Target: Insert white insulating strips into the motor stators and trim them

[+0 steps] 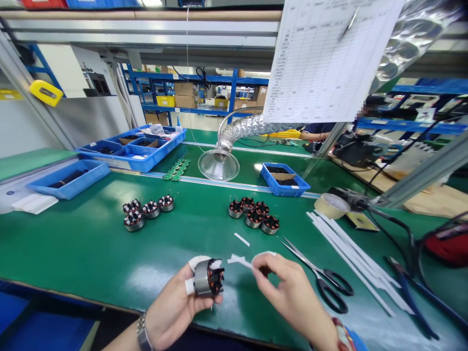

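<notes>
A wide green workbench [91, 243] fills most of the view, and behind it stand blue shelving racks [204, 80] with cardboard boxes in a bright workshop. A large printed sheet [329, 58] hangs from above at the right. A silver flexible hose ends in a clear funnel [218, 165] that sits low over the bench. Far behind, at another bench, a person's arm [317, 131] is visible. The biggest container is a compartment tray [135, 151] in blue at the back left. Its sections hold dark small parts, but I cannot tell what kind. Next to it, more to the left, a flat blue tray [69, 179] holds dark pieces, and a small blue bin [285, 180] near the funnel has black parts in it too. On the right side lie long white strips [351, 253], scissors [321, 278], blue-handled pliers [413, 292] and a tape roll [331, 205]. Two groups of copper-wound motor parts stand on the mat, the left group [146, 212] and the right group [254, 214], well apart from each other. The hands are close to the near edge. The left hand [171, 307] is closed around a wound stator [207, 277], lifted just above the mat. The right hand [292, 292] pinches a short white strip [239, 261] between the fingertips, with its free end just beside the stator.
</notes>
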Demonstrator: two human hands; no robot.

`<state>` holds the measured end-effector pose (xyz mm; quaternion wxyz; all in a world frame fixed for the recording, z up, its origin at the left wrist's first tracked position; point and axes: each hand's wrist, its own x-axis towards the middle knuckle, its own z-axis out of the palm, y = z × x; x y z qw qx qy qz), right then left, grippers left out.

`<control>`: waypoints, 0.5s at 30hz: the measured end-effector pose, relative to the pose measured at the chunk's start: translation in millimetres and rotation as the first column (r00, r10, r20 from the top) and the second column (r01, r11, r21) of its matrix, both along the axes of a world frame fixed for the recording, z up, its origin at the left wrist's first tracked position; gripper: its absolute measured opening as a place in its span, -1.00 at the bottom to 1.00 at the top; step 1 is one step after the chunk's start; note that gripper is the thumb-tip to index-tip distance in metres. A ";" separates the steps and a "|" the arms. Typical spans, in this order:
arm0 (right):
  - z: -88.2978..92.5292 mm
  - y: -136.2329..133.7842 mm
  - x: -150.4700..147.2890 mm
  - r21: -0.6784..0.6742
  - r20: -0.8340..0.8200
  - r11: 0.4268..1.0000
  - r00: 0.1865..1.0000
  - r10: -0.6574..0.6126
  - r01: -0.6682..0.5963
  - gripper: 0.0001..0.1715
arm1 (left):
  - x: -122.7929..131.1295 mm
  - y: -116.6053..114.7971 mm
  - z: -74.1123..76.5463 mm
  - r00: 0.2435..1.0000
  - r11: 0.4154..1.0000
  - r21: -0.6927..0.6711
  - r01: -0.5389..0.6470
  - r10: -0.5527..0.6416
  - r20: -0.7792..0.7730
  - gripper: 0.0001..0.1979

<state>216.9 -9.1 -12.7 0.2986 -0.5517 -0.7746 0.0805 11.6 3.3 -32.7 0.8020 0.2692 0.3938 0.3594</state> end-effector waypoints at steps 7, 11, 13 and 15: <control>9.5 -24.4 -8.7 0.027 -0.205 0.991 0.970 0.131 -0.128 -0.84 | 0.1 -3.8 5.9 0.978 0.984 0.086 0.159 -0.168 0.122 -0.67; 0.2 -24.3 -8.9 0.066 -0.241 0.983 0.953 0.185 -0.174 -0.82 | 5.8 -8.4 11.9 0.959 0.970 0.125 0.208 -0.228 0.169 -0.70; -5.3 -25.7 -7.8 0.110 -0.246 0.974 0.944 0.221 -0.199 -0.84 | 10.2 -12.2 14.4 0.963 0.969 0.142 0.202 -0.223 0.151 -0.70; -10.5 -28.1 -5.4 0.153 -0.250 0.968 0.940 0.232 -0.198 -0.85 | 13.3 -16.2 16.0 0.968 0.964 0.177 0.198 -0.221 0.121 -0.71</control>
